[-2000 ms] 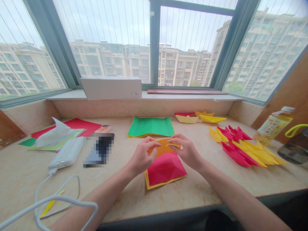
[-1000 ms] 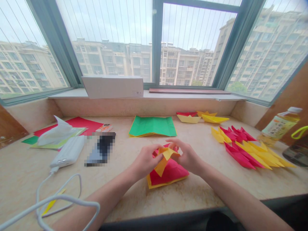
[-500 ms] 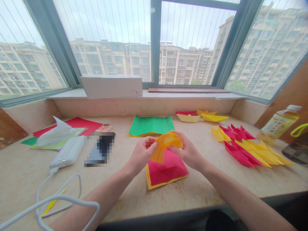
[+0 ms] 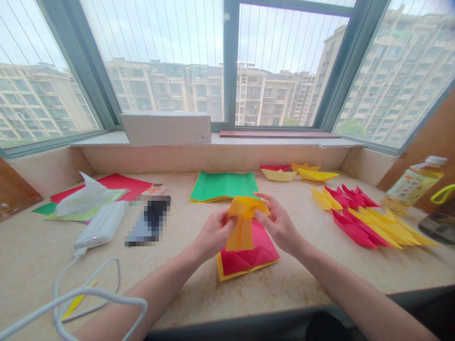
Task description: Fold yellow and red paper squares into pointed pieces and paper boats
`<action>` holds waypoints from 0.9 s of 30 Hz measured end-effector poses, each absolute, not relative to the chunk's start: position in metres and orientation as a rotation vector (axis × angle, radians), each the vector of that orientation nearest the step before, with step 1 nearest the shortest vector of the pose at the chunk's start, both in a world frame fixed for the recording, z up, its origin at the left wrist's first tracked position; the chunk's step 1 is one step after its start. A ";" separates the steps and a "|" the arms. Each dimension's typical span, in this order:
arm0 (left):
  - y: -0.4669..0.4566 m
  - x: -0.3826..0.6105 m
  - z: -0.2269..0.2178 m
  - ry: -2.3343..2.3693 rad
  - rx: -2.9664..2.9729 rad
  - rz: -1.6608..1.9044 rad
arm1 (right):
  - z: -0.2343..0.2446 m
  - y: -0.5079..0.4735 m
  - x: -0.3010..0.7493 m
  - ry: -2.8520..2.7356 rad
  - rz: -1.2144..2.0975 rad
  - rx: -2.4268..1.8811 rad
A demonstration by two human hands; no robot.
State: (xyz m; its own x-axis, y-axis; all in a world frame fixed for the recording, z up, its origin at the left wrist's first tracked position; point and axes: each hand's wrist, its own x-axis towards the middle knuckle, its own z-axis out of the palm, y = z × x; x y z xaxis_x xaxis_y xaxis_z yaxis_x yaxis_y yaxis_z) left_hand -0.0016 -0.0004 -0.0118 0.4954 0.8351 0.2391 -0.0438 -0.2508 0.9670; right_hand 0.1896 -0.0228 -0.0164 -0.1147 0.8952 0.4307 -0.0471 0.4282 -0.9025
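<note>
Between my two hands is a partly folded sheet of orange-yellow paper (image 4: 241,232), raised above the counter. My left hand (image 4: 215,232) pinches its left side, thumb in front. My right hand (image 4: 279,222) grips its upper right side, with the thumb pressed on the front and the fingers behind. A flap of the paper hangs down in the middle. Beneath it lies a small stack of creased paper, a red sheet (image 4: 258,258) on top of yellow. Just beyond my hands rests a creased green sheet (image 4: 227,184) over yellow ones.
Folded paper boats (image 4: 316,175) stand at the back right. Several red and yellow folded pieces (image 4: 384,225) lie right, near a drink bottle (image 4: 414,182). At left are a phone (image 4: 149,221), a white power bank (image 4: 100,225), a looping cable (image 4: 117,298) and a tissue pack (image 4: 81,196).
The orange-yellow paper has turned, and its middle flap now hangs lower and wider towards me. My left hand has shifted slightly down and right. Both hands keep their hold.
</note>
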 end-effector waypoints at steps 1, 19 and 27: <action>-0.001 -0.002 -0.011 0.710 1.610 0.958 | -0.016 -0.023 0.190 -1.451 0.972 -0.801; -0.003 -0.003 -0.012 0.830 1.713 0.898 | -0.021 -0.024 0.188 -1.487 1.014 -0.825; -0.001 -0.004 -0.016 0.820 1.572 0.845 | -0.021 -0.021 0.191 -1.485 1.038 -0.839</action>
